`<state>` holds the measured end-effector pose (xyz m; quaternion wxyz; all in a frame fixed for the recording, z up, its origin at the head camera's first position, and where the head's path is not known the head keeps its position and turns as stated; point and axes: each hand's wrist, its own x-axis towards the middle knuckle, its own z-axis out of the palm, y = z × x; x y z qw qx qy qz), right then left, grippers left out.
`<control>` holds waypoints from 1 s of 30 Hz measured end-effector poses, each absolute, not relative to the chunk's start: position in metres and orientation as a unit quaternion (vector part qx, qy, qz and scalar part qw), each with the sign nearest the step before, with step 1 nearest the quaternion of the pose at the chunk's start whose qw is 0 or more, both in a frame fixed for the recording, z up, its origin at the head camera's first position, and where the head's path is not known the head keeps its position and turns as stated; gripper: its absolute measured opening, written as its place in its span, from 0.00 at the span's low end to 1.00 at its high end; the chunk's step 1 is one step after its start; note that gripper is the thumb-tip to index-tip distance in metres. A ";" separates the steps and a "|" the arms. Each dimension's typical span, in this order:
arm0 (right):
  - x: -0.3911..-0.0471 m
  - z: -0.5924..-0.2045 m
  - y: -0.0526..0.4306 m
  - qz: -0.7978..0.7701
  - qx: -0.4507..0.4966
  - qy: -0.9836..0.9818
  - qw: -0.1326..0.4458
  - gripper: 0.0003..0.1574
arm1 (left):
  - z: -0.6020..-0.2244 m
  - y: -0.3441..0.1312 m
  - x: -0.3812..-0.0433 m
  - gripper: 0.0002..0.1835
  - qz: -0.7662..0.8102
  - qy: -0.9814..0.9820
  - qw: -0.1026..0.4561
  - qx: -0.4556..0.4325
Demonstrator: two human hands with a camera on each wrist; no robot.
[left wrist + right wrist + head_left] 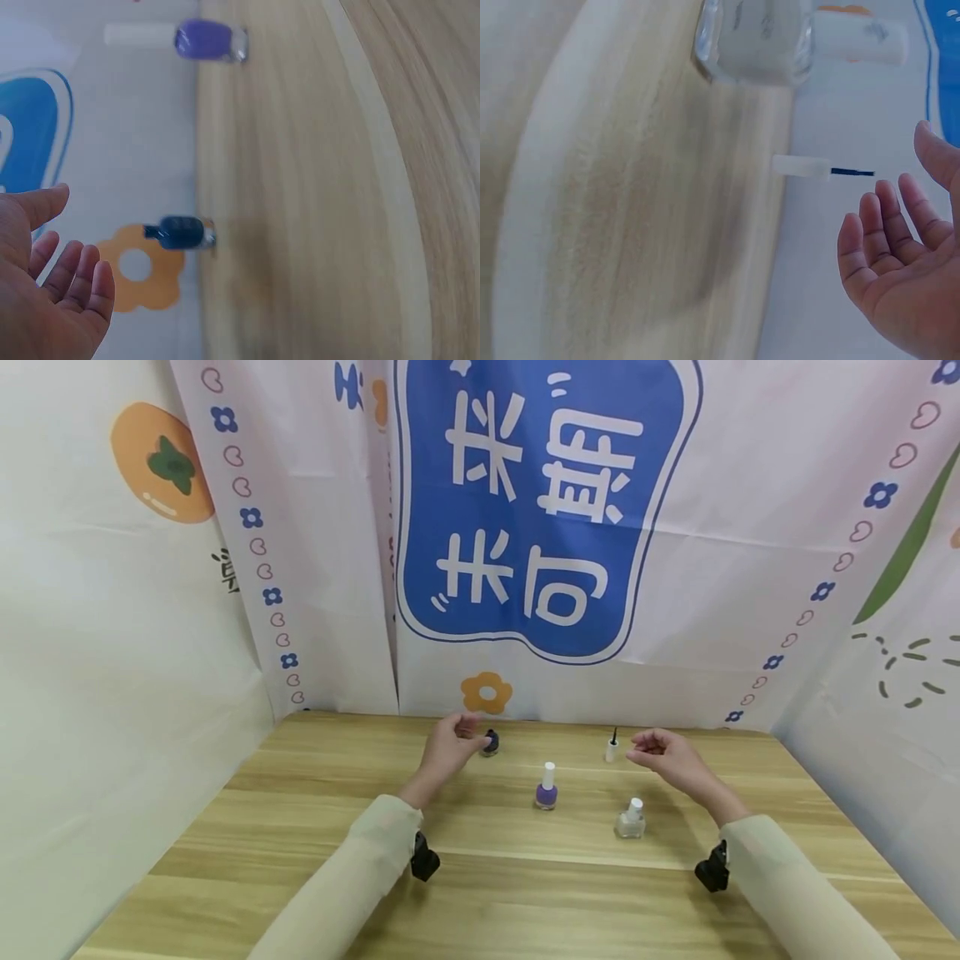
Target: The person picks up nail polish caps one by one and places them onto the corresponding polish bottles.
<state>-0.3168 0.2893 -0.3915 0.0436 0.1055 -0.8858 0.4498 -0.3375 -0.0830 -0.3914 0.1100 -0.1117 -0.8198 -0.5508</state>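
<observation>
My left hand (448, 747) is beside a small dark blue nail polish bottle (491, 745) that stands uncapped at the back of the table. In the left wrist view the fingers are loosely bent, apart from the dark bottle (180, 233). At the back right, a white nail polish cap (611, 752) stands upside down with its dark-tipped brush (852, 172) pointing up. Just right of it hovers my right hand (669, 758), fingers relaxed and holding nothing. Between the hands stands a purple nail polish bottle (546, 795) with a white cap. A clear bottle (630, 823) with a white cap is nearer me.
A wood-grain table (525, 893) carries everything. Behind it hangs a white printed cloth (337, 610) with a blue sign pattern, and similar cloth covers both sides. Each wrist wears a small black camera, such as the left wrist camera (424, 857).
</observation>
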 end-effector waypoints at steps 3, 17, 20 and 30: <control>-0.326 -0.397 0.289 0.437 0.105 -0.892 0.048 0.26 | -0.399 -0.086 -0.346 0.20 -0.544 -0.826 0.109 -0.096; -0.359 -0.422 0.284 0.443 0.094 -0.891 0.019 0.26 | -0.411 -0.082 -0.369 0.27 -0.516 -0.851 0.070 -0.069; -0.361 -0.424 0.282 0.437 0.085 -0.895 0.013 0.27 | -0.415 -0.080 -0.373 0.31 -0.504 -0.858 0.054 -0.078; -0.365 -0.425 0.281 0.415 0.070 -0.907 -0.009 0.27 | -0.428 -0.069 -0.380 0.29 -0.457 -0.886 0.043 -0.069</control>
